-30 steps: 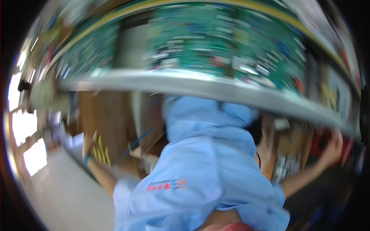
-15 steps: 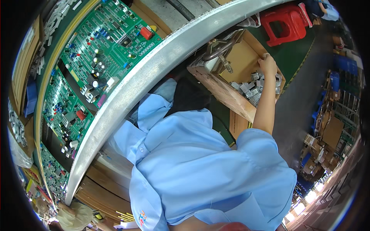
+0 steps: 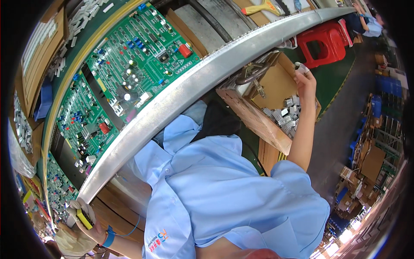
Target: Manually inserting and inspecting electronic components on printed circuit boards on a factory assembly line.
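My left hand (image 3: 95, 225), with a blue wrist strap (image 3: 110, 236) and whitish fingertips, is at the lower left by the end of the metal rail. Its fingers are closed on a yellow-and-black block-shaped component (image 3: 84, 219). On the right, my right hand (image 3: 306, 84) is raised above the rim of an open box (image 3: 254, 116). Its thumb and fingers are pinched together around something small and pale with a dark spot, too small to name. Small silvery metal parts (image 3: 284, 115) lie heaped in the box, below that hand.
Green circuit boards (image 3: 146, 60) stand in a row beyond the curved metal rail (image 3: 189, 80). A metal clamp (image 3: 254, 75) sits at the box's near side. A red stool (image 3: 321, 45) is behind the box. A person in pale clothing (image 3: 71, 241) is at the lower left.
My right hand has lifted from the box's far edge, fingers now pinched. My left hand has come up into clearer view with the yellow component. The view has shifted, and the boards appear farther right.
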`<state>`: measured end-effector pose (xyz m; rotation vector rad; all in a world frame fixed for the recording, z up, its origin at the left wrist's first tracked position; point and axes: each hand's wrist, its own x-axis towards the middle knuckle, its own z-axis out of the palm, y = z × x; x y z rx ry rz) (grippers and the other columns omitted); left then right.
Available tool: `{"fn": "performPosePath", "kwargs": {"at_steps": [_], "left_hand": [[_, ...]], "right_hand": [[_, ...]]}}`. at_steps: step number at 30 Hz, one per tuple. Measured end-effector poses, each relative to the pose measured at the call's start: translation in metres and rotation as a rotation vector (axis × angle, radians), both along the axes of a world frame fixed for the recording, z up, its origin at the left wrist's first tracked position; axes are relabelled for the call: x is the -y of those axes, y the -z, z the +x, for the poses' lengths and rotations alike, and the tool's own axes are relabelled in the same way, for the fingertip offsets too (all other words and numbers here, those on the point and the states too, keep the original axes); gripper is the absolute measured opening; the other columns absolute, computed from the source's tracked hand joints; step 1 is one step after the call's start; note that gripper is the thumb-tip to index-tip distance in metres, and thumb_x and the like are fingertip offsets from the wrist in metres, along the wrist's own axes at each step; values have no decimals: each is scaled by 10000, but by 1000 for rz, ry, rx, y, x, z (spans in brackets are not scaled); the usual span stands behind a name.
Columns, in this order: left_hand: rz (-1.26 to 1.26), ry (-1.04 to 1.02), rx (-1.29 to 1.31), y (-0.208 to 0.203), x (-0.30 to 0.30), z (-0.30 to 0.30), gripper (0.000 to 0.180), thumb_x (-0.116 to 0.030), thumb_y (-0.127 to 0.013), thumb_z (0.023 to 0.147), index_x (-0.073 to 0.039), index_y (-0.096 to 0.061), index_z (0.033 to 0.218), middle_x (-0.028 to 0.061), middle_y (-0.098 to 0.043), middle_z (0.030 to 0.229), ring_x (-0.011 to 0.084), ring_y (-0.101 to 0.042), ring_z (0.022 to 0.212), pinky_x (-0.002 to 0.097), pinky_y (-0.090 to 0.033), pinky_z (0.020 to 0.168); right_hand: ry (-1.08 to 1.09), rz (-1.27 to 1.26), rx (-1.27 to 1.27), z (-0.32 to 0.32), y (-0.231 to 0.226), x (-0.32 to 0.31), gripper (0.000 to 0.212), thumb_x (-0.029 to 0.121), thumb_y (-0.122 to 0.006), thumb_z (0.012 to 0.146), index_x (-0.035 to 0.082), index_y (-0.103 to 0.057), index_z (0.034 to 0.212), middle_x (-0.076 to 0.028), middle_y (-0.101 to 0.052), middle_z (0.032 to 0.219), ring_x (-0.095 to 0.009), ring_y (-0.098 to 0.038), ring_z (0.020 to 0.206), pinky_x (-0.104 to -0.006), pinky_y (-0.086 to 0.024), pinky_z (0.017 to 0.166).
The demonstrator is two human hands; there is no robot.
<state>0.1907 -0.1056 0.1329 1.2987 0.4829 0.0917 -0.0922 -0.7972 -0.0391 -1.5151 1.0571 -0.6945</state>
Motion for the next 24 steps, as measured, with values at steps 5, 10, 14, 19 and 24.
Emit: {"fn": "performPosePath", "kwargs": {"at_steps": [5,10,14,19,24], "left_hand": [[-189,787,-71,-24,50,25,358,-398,-519,974,-93,-396,832,21,-316,796,116,-315,683,306,-329,650],[-57,890,221,5,106,45,440,-475,-504,960,-89,-395,780,42,-368,770,167,-357,729,293,-323,697],[-34,906,83,-2,138,48,513,-525,-572,897,-20,-526,971,123,-552,969,177,-520,862,302,-426,783],[52,1002,7,-14,161,44,984,-502,-825,645,85,-435,1331,171,-536,1265,264,-518,1205,362,-378,1051],[15,972,71,-3,156,44,912,-312,-886,614,71,-461,1323,171,-532,1280,268,-512,1214,389,-372,1058]], "right_hand": [[-291,337,475,79,-99,-56,473,73,-697,790,-57,-549,1221,-111,-635,982,-176,-620,859,-289,-518,763],[-702,222,487,156,-136,-104,539,90,-735,753,-47,-523,1230,-137,-612,1061,-204,-613,909,-314,-505,821],[-988,67,415,210,-158,-142,436,19,-729,739,-35,-565,1140,-113,-582,1150,-190,-596,972,-309,-483,861],[-1113,-353,149,254,-168,-200,333,6,-719,757,20,-630,1078,-58,-659,982,-108,-591,942,-263,-472,779],[-1154,-954,37,270,-165,-217,341,54,-756,657,95,-664,983,-60,-660,921,-281,-596,894,-375,-412,843]]}}
